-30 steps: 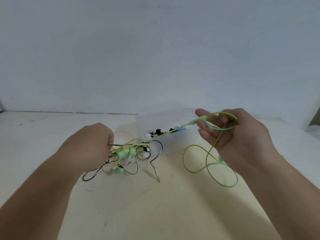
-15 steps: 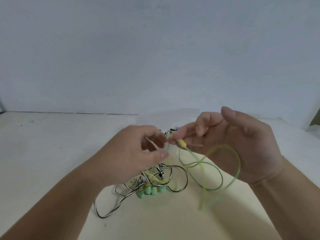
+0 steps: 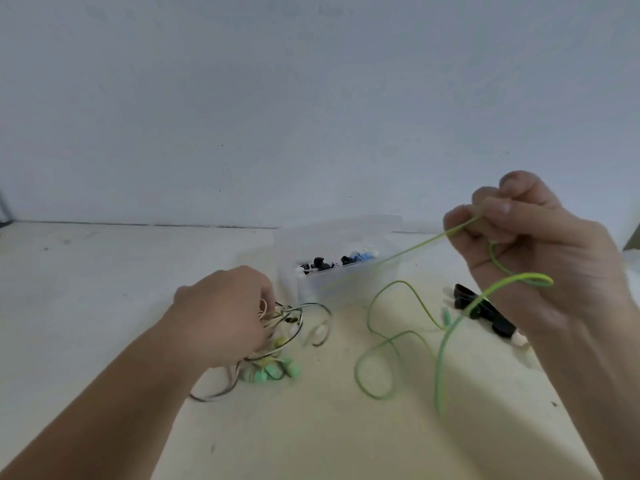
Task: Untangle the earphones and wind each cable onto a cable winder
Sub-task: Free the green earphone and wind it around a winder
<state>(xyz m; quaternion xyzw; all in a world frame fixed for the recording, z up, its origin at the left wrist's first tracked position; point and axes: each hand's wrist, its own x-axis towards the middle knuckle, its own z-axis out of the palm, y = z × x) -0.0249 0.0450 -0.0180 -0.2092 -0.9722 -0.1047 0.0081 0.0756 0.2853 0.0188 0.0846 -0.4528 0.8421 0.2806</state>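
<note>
Since half a second ago the hands have parted, the right hand (image 3: 540,258) lifted and pinching the thin green earphone cable (image 3: 438,375) while the left hand (image 3: 225,313) grips the black-and-white cable tangle (image 3: 277,327) on the cream tabletop (image 3: 104,289) (best to pull gently, so no knot tightens).

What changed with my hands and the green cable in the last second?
Half a second ago both hands met in the middle. Since then the right hand, pinching the green cable, rose up and to the right, drawing one strand straight away from the tangle of earphones. The left hand dropped back left onto that tangle and holds it. The clear box stayed put at the back.
</note>
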